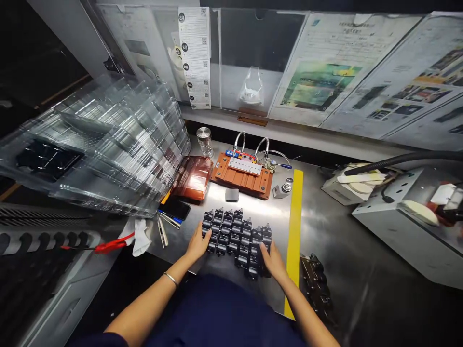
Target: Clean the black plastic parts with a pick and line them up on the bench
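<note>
Black parts (pixel 237 236) clustered on steel bench (pixel 325 231); left hand (pixel 197 245), right hand (pixel 274 261) flat-fingered, flanking, corralling cluster, gripping nothing.

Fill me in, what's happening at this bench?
A person is at a steel workbench, both bare hands on a cluster of small black parts laid in rows. The left hand presses against the cluster's left edge, the right hand against its lower right edge. Behind it sits an orange fixture. A stack of clear plastic trays is at left. More black parts lie beyond the yellow stripe.
</note>
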A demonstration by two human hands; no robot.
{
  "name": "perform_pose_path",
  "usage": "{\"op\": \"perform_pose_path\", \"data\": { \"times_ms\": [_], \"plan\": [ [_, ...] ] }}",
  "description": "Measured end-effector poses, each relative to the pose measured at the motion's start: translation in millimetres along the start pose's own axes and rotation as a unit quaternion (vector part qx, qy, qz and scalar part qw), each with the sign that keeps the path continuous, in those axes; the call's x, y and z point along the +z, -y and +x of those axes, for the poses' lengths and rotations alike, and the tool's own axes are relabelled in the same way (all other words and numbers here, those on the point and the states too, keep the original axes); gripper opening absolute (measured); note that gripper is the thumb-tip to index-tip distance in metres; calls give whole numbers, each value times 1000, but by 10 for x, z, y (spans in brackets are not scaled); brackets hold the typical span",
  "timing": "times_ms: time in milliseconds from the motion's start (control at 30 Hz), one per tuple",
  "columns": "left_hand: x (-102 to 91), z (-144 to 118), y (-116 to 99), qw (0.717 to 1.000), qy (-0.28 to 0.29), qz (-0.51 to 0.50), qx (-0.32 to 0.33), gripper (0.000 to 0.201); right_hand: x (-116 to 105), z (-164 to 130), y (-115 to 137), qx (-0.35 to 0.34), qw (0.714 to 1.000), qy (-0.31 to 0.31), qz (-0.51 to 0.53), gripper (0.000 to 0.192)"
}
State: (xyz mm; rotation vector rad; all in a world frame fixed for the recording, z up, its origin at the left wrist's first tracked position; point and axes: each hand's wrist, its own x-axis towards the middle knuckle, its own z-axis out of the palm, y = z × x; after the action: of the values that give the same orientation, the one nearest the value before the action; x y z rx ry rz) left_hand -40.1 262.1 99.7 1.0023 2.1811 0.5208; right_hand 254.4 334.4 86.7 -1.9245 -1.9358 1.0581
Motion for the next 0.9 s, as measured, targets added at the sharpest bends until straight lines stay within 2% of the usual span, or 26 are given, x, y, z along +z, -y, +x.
{"op": "perform_pose_path", "data": {
  "times_ms": [100, 167, 200, 267, 367, 467, 533, 600, 733, 900],
  "plan": [
    [-120, 106, 146, 999, 6, -38, 5, 48, -209, 146, 276, 11, 996, 18, -86, 45],
    [-245, 259, 229, 998, -4, -58, 4, 42, -200, 290, 652, -9, 991, 7, -132, 46],
    [-314, 357, 264, 998, -11, -68, 2, 39, -124, 373, 900, -36, 989, 8, -145, 46],
    [-448, 566, 320, 996, -16, -88, -3, 36, 171, 550, 1476, -117, 979, 37, -160, 44],
    [-619, 816, 395, 993, -4, -114, 1, 36, 809, 795, 2317, -237, 951, 101, -169, 46],
    [-761, 912, 499, 992, 10, -129, 9, 35, 1346, 949, 2829, -293, 927, 141, -189, 52],
    [-847, 907, 589, 991, 12, -135, 8, 35, 1535, 990, 2942, -298, 919, 157, -206, 46],
    [-919, 879, 676, 990, 10, -139, 5, 34, 1598, 999, 2935, -296, 914, 171, -220, 41],
    [-995, 859, 756, 989, 2, -146, 12, 21, 1546, 993, 2866, -280, 914, 194, -222, 33],
    [-1046, 961, 619, 986, -3, -158, 53, 19, 1482, 1058, 2924, -224, 943, 178, -171, 22]
  ]
}}
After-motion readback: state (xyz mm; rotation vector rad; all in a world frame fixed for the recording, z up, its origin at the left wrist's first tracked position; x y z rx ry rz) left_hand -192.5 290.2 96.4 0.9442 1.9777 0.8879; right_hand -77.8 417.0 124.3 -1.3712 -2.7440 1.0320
